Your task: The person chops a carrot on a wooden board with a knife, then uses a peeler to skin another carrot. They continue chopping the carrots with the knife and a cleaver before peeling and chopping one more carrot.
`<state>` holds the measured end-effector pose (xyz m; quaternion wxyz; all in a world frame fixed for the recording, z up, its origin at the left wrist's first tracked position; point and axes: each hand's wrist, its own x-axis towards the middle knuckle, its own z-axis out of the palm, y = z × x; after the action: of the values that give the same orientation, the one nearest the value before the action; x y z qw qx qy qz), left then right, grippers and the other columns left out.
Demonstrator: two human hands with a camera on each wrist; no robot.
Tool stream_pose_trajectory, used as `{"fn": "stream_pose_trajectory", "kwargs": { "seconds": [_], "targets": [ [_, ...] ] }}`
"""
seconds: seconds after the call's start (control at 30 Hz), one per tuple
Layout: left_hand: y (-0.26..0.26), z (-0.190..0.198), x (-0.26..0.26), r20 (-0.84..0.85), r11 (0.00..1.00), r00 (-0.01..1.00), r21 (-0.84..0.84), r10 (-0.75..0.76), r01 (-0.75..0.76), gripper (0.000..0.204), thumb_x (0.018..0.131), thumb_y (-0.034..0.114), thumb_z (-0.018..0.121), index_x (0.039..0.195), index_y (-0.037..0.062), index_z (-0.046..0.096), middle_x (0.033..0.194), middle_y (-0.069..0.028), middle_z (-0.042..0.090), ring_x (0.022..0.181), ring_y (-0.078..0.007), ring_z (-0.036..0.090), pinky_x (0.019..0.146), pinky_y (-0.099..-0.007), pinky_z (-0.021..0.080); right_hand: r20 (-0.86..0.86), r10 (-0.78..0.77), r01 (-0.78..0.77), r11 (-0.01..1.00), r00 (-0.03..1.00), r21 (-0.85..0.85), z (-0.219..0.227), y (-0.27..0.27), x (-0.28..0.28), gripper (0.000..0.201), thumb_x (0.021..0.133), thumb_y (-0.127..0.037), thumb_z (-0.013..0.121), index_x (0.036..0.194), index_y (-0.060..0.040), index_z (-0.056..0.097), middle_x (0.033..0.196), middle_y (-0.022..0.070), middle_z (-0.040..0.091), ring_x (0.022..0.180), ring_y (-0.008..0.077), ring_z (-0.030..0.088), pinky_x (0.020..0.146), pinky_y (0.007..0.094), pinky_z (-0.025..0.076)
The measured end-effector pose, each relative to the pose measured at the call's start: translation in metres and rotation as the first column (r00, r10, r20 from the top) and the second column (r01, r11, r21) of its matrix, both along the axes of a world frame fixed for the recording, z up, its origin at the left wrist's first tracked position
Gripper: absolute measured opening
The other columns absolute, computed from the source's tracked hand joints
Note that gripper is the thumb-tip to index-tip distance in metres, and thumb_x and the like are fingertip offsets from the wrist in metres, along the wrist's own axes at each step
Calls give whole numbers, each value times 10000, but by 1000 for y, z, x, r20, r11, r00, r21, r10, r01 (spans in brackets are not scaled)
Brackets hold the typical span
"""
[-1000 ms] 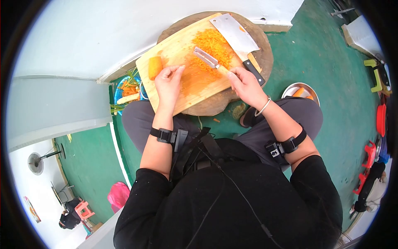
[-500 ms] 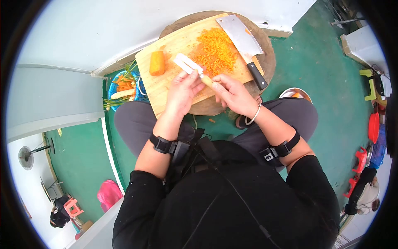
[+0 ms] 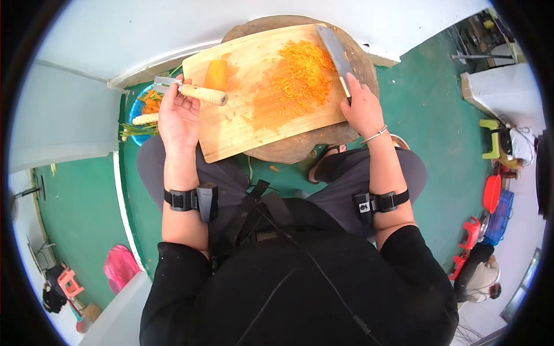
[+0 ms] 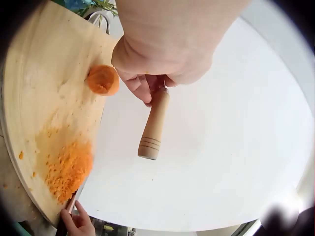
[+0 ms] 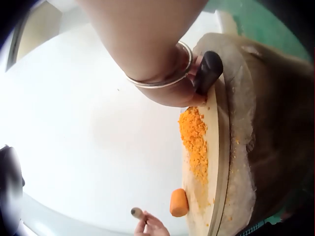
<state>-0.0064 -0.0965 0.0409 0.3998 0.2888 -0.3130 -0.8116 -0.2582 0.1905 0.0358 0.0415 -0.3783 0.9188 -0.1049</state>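
In the head view my left hand (image 3: 180, 122) pinches a peeler (image 3: 203, 94) near its metal head, the wooden handle pointing right. The left wrist view shows that handle (image 4: 155, 125) hanging out past the fingers. My right hand (image 3: 363, 111) grips the black handle of a cleaver (image 3: 333, 51), whose blade is tipped up on edge at the right side of the cutting board (image 3: 231, 135). Beside the blade spreads a heap of finely chopped carrot (image 3: 306, 68). A thick carrot piece (image 3: 216, 76) stands at the board's left, near the peeler handle.
A round wooden block (image 3: 288, 151) supports the board, close to the white wall (image 3: 161, 34). Left of it, a blue basket (image 3: 135, 108) holds peelings and greens. A metal bowl (image 3: 399, 142) shows partly behind the right knee. Stools and another person are farther right.
My left hand has taken the peeler from the right hand and moved left with it. The right hand has moved to the cleaver, gripped its handle and tilted the blade up.
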Motion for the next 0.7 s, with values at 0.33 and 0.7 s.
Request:
{"fn": "stream_pose_trajectory", "kwargs": {
  "seconds": [0.33,0.7],
  "targets": [
    [-19,-8,13,10,990,990,12,141,-141,329,1025,199,514,1274,-11,558,1138,-115,645,1017,-180,625,850,-304,529,207,81,29,877,975,-480,51,0,54,323,968,-125,586,1272,-17,572,1051,199,685,886,343,679,762,385,526],
    [-32,-8,24,-37,986,986,24,165,-164,310,1014,195,531,1247,-6,566,1095,-129,667,993,-180,643,838,-317,536,893,229,216,919,387,-330,52,1,147,269,1016,-86,525,1269,3,543,813,-21,536,638,58,530,579,240,458]
  ]
}}
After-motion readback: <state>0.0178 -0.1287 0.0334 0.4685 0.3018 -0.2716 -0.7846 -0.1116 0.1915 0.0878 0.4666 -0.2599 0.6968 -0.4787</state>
